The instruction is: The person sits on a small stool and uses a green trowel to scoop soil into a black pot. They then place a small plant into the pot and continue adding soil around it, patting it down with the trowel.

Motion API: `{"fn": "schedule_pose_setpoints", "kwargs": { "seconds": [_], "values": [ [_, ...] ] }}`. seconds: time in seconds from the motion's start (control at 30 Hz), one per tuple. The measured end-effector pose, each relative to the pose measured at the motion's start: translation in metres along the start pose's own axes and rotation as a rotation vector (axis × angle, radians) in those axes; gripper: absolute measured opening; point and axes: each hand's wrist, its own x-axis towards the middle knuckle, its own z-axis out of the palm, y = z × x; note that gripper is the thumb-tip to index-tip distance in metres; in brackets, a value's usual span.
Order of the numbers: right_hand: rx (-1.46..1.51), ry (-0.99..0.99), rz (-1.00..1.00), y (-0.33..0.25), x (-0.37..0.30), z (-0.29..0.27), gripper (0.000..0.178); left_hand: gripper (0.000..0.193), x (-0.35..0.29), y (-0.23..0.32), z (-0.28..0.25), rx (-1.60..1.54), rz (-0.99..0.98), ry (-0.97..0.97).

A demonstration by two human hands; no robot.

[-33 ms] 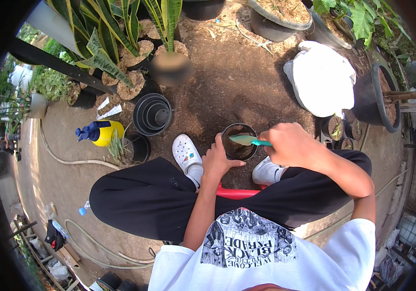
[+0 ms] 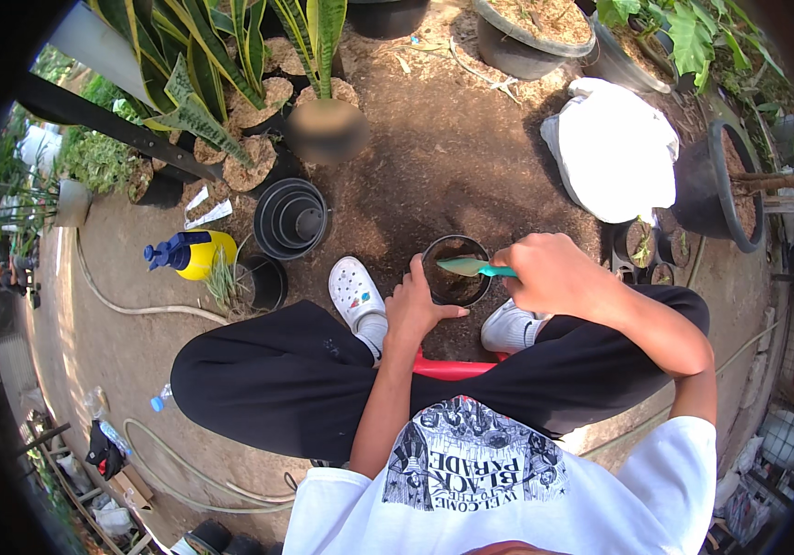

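Between my feet stands a small round black plant pot (image 2: 456, 301) with dark soil low inside it. My left hand (image 2: 411, 303) steadies the pot, fingers along its left side and thumb at the near rim. In my right hand (image 2: 550, 276) is a hand trowel (image 2: 465, 266) with a green handle, gripped from the right. Its blade points left over the pot's opening, with some soil on it. My right fingers are closed round the handle, which they partly hide.
To the left are nested black pots (image 2: 291, 218), a yellow spray bottle (image 2: 207, 254) with a blue top and a tipped black pot (image 2: 264, 281) beside a grassy plant. Potted snake plants (image 2: 221, 74) stand far left. A white sack (image 2: 612, 153) and large planters (image 2: 719, 185) are right.
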Motion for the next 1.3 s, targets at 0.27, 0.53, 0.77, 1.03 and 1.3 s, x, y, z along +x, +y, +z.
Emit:
{"fn": "schedule_pose_setpoints", "kwargs": {
  "seconds": [0.27, 0.53, 0.77, 1.03, 1.3],
  "values": [
    [0.092, -0.108, -0.077, -0.002, -0.004, 0.015, 0.042, 0.134, 0.001, -0.001, 0.0, -0.014, 0.007, -0.017],
    [0.036, -0.189, -0.163, -0.027, -0.029, 0.022, 0.034, 0.135, 0.003, -0.001, 0.002, 0.053, -0.033, -0.02],
    [-0.019, 0.099, -0.077, -0.012, -0.02, 0.012, 0.016, 0.132, 0.0, 0.002, -0.002, -0.014, -0.006, -0.02],
    [0.097, 0.003, -0.004, 0.009, 0.009, 0.023, 0.031, 0.133, 0.0, 0.004, -0.002, 0.001, 0.005, -0.007],
    [0.165, -0.024, -0.142, -0.019, -0.017, 0.025, 0.023, 0.131, 0.001, 0.002, 0.001, -0.015, 0.001, 0.005]
  ]
}}
